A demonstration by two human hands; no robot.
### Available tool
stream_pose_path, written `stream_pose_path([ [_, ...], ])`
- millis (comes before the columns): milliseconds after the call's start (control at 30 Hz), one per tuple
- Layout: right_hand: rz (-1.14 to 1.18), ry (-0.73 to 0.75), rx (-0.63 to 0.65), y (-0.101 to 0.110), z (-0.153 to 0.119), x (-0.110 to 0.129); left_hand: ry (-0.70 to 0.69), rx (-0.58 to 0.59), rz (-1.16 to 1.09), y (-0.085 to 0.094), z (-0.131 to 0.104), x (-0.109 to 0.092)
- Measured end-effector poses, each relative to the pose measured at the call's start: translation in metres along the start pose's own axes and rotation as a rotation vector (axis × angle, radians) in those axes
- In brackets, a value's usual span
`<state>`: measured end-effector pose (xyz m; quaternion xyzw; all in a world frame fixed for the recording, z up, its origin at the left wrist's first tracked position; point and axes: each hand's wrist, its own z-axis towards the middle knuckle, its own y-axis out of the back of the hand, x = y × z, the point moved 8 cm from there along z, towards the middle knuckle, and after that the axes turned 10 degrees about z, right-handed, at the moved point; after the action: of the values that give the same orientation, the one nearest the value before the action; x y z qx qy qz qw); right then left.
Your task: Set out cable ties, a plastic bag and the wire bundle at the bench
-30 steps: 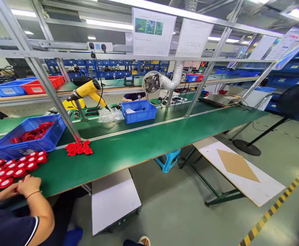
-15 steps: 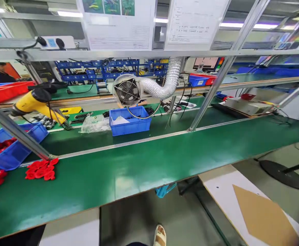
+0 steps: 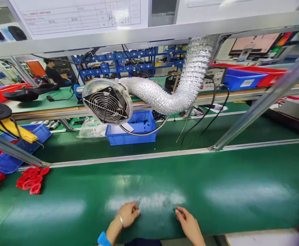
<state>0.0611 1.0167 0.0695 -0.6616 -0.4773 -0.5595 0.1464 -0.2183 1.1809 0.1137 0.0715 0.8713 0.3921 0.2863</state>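
Both hands are resting empty on the green matted desk (image 3: 216, 191): left hand (image 3: 127, 214) loosely curled, right hand (image 3: 189, 223) fingers (image 3: 180, 213) open, the red plastic rings (image 3: 31, 176) lying well left of the left hand.

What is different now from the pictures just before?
Both of the person's hands have come into view: the left hand and right hand now rest on the green belt, holding nothing. The view moved closer to the extraction fan. The blue bin and the red parts stayed put.
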Motion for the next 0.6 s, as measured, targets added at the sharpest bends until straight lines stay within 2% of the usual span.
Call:
stream_pose_path([
  [67,-0.047,0.034,0.087,-0.025,0.000,0.021,-0.030,-0.200,0.081,0.029,0.029,-0.025],
  [133,-0.066,0.052,0.212,-0.048,-0.004,0.032,0.011,-0.299,0.155,0.040,0.050,-0.039],
  [167,-0.074,0.057,0.268,-0.056,-0.005,0.035,0.063,-0.287,0.174,0.035,0.058,-0.041],
  [233,-0.095,0.057,0.336,-0.059,0.000,0.037,0.182,-0.207,0.219,0.013,0.068,-0.036],
  [300,-0.129,0.057,0.344,-0.047,0.013,0.039,0.257,-0.142,0.278,-0.014,0.073,-0.027],
  [400,-0.172,0.066,0.315,-0.016,0.042,0.049,0.264,-0.187,0.362,-0.037,0.073,-0.016],
  [500,-0.163,0.088,0.279,0.013,0.073,0.060,0.281,-0.240,0.376,-0.038,0.067,-0.010],
  [600,-0.097,0.119,0.261,0.028,0.103,0.072,0.317,-0.245,0.346,-0.031,0.062,-0.011],
])
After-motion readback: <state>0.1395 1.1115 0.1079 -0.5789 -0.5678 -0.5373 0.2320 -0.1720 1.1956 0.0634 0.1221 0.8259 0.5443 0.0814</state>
